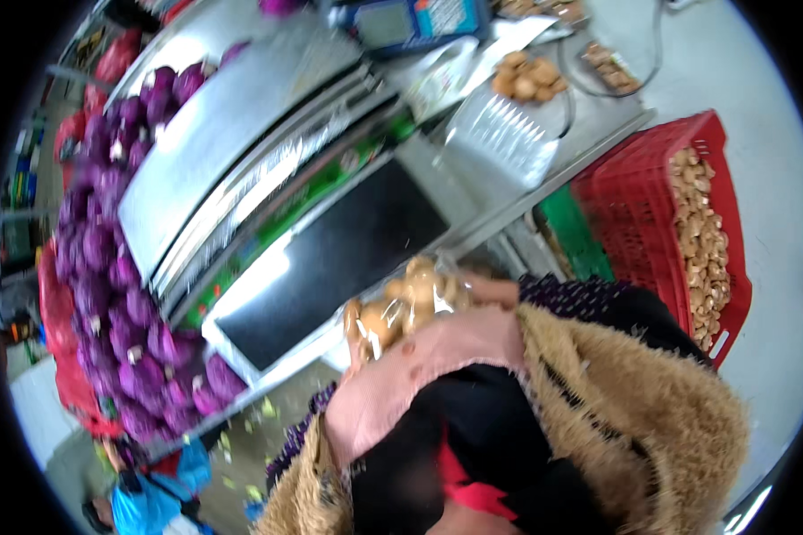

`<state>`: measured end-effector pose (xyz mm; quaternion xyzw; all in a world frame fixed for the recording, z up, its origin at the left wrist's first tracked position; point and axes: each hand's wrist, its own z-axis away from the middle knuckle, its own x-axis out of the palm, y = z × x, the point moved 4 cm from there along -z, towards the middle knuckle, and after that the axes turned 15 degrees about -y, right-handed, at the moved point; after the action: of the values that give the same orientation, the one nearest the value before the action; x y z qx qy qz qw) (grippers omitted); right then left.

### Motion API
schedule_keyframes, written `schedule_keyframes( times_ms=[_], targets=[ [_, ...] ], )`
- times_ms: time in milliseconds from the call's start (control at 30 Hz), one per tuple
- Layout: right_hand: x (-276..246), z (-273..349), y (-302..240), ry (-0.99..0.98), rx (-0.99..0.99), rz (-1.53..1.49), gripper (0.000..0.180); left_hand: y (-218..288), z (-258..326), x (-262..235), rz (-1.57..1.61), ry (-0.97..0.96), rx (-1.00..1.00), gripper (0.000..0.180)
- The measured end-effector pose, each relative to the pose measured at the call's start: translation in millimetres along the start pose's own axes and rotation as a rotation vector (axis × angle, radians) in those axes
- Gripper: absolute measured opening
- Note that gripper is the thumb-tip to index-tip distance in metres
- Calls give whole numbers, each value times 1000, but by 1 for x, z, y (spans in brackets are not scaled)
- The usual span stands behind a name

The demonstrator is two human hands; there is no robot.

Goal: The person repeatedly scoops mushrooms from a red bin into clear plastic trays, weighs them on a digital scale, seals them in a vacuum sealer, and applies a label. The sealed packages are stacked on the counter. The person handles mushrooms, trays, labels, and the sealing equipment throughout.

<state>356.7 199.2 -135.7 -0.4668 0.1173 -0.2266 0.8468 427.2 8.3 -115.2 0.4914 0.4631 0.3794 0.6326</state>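
A film-wrapped pack of tan mushrooms (417,299) is held close in front of my body, at the near edge of the wrapping machine. My left hand (354,337) is closed on the pack's left end. At its right end, my right hand (491,291) grips it too, its fingers partly covered by the shiny film. Just beyond the pack lies the machine's dark flat plate (330,259), with a roll of clear film (263,183) behind it.
Purple cabbages (107,267) are heaped at left. A red crate of mushrooms (642,192) stands at right. On the steel counter sit clear trays (504,134), loose mushrooms (526,78) and a blue scale (410,25). A person in blue (152,504) is at lower left.
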Motion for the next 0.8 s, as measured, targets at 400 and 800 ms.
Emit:
schedule_keyframes(
  times_ms=[400,800],
  targets=[
    [-1,80,-121,-820,-631,-392,29,269,-131,55,-83,-1275,615,78],
    [-88,144,-70,266,-976,-1302,78,149,-201,74,114,-299,-248,38]
  ],
)
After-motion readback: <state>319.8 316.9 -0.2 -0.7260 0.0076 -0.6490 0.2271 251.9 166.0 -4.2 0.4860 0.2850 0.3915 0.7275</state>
